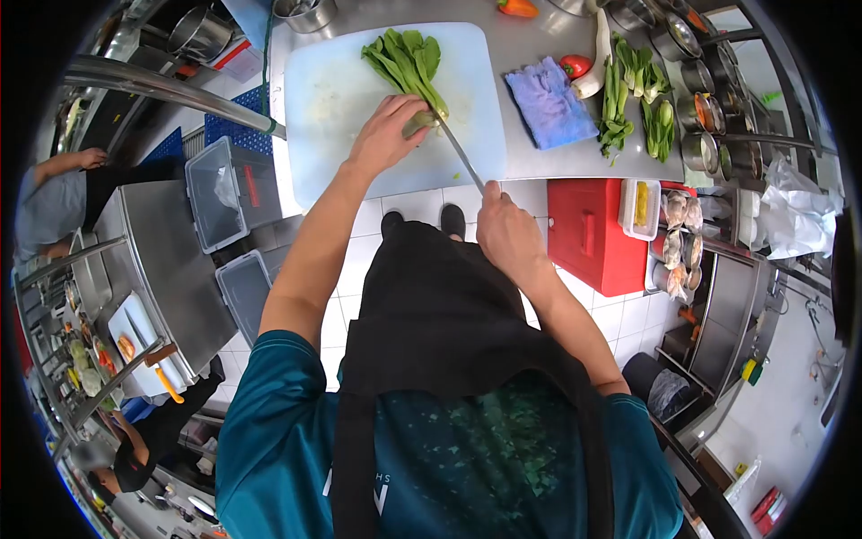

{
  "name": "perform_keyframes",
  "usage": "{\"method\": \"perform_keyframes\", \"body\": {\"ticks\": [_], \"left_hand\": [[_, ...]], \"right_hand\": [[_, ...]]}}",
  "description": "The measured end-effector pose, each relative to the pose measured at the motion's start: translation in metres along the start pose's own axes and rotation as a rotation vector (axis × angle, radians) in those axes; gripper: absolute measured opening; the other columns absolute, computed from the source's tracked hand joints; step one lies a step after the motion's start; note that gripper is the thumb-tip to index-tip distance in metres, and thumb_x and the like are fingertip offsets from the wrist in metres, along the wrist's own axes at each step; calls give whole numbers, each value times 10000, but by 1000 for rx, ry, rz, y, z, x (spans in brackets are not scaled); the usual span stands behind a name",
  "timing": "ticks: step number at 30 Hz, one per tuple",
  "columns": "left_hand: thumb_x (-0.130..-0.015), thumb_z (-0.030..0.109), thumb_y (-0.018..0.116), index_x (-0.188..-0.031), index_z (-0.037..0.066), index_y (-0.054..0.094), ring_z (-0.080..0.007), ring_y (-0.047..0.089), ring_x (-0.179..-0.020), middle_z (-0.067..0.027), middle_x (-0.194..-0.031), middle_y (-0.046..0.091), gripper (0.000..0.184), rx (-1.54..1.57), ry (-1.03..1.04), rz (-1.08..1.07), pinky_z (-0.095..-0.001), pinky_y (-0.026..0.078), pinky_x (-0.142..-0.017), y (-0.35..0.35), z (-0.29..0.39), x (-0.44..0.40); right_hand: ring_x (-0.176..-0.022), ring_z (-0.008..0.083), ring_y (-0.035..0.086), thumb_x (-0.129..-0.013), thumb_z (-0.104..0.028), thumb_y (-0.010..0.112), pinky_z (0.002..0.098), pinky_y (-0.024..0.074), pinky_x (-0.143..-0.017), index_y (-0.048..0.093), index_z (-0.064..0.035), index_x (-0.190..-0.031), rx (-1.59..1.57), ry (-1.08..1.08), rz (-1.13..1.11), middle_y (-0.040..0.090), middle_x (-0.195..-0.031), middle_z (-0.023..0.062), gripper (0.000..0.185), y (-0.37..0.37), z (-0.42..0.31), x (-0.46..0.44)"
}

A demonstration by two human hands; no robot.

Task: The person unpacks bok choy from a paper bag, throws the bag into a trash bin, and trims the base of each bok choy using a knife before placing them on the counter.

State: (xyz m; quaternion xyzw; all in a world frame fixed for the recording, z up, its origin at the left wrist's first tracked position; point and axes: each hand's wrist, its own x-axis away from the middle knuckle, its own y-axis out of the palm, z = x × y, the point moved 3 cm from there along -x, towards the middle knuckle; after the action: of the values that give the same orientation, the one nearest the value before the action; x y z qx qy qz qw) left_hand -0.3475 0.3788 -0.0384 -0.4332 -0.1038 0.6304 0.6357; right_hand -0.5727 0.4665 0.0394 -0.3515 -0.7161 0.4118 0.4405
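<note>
A bunch of leafy bok choy (409, 67) lies on the white cutting board (323, 153), its leaves pointing away from me. My left hand (391, 133) is closed over the stem end, fingers curled; the base is partly hidden under them. In my right hand (510, 229), at the board's near right edge, is the handle of a knife (462, 157). Its blade slants across the board, and the tip meets the stems just beside my left fingers. Small green scraps dot the board near the blade.
Right of the board lie a blue-purple cloth (552, 103), a red pepper (575, 66), a white radish-like root (594, 67) and more bok choy (659, 130). Metal pots (699, 151) line the counter's right end. A red box (584, 235) stands below. Two other people are at left.
</note>
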Motion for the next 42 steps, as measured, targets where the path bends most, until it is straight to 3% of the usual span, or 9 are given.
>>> {"method": "perform_keyframes", "body": {"ticks": [9,13,18,23,28,33,36,42], "left_hand": [[-827,137,756,-1146,92,644,-280,569,-1149,-60,-1206,635,341,55,-32,-18,-386,502,-975,1,-2,-1],[-830,141,757,-1153,99,655,-272,570,-1151,-60,-1218,629,341,40,-71,-39,-384,505,-978,0,-3,1],[-814,157,790,-1122,102,676,-288,566,-1130,-56,-1235,607,333,-42,-81,-36,-396,508,-979,-4,-10,17],[-802,160,800,-1107,90,679,-291,568,-1116,-65,-1214,620,335,-108,1,-10,-395,501,-985,-9,-6,18],[-800,179,792,-1106,109,680,-266,562,-1107,-34,-1150,633,333,-146,33,13,-383,520,-955,-9,-16,31],[-799,167,790,-1095,113,684,-269,568,-1091,-35,-1139,630,319,-142,32,42,-379,518,-949,-11,-13,33],[-794,142,802,-1096,110,696,-284,567,-1096,-55,-1159,640,322,-75,21,55,-386,502,-959,-8,-14,32],[-797,150,801,-1110,105,695,-285,552,-1102,-56,-1168,633,334,-102,22,10,-382,501,-961,-6,-14,27]], "right_hand": [[-788,441,714,-924,-42,489,492,594,-691,495,78,-1097,14,3,-52,691,-888,292,210,21,1,-52],[-782,456,708,-943,-66,487,510,589,-698,499,76,-1084,7,-47,-16,690,-844,295,200,26,23,-23],[-728,463,697,-965,-117,495,529,575,-661,500,42,-999,23,56,-161,678,-764,278,163,-15,25,34],[-712,476,685,-976,-128,483,547,560,-655,498,45,-990,-49,-47,3,674,-756,284,174,-19,19,17],[-724,496,677,-956,-98,461,573,548,-689,498,66,-1020,-47,89,98,675,-781,304,180,-18,38,-11],[-714,433,705,-924,-70,487,508,581,-656,495,89,-1122,62,-63,66,681,-769,247,254,-6,16,7],[-710,418,707,-926,-81,498,483,589,-649,496,91,-1145,62,-20,-93,682,-800,240,278,-4,1,14],[-736,411,714,-935,-78,499,463,595,-662,499,92,-1162,77,0,-120,684,-841,245,284,-5,-11,24]]}}
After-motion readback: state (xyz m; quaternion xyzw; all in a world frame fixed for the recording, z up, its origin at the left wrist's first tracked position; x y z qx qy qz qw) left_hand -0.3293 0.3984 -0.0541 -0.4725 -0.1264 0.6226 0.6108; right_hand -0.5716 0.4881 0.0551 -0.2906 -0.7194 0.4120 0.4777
